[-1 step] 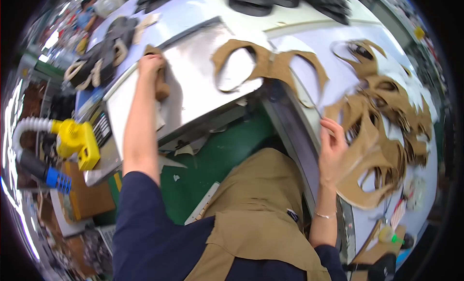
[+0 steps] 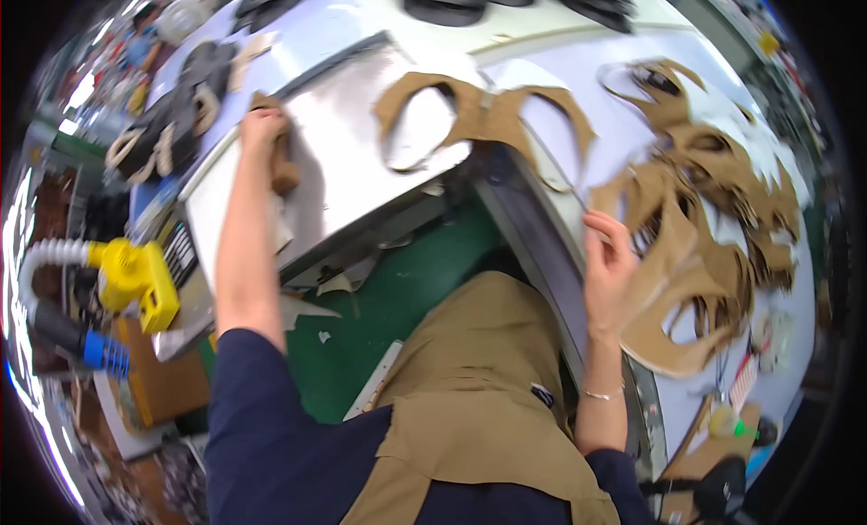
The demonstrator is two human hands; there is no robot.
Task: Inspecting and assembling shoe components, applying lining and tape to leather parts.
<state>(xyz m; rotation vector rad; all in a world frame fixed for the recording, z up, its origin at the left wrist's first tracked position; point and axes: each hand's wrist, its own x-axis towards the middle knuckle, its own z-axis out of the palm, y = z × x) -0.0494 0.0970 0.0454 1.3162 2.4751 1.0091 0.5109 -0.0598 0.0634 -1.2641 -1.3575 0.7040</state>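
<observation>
Head view, looking down: the left hand point(image 2: 262, 127) is reaching far out across the grey metal plate point(image 2: 352, 136), fingers clenched around a brown wooden-looking handle point(image 2: 283, 168) that is running from under the knuckles back toward the wrist. It is a single tool, and its working end is hidden under the fist.

Just right of those fingers, one tan leather cut piece point(image 2: 483, 118), winged with two big loop-shaped openings, is lying flat, half on the plate and half on the white table point(image 2: 560, 60).

Over to the other side, the right hand point(image 2: 610, 267) is resting at the table's near edge, fingers curled lightly onto the nearest sheet of a pile of tan cut pieces point(image 2: 704, 227). Whether it is pinching that sheet or only pressing on it, I cannot tell. The pile is fanning out beyond the fingertips, too overlapped to count.

Left of the left forearm, one yellow tool with a white ribbed hose point(image 2: 131, 276) is sitting beside the bench. Beyond the left fingers, dark shoe uppers point(image 2: 172, 127) are lying in a loose heap.
</observation>
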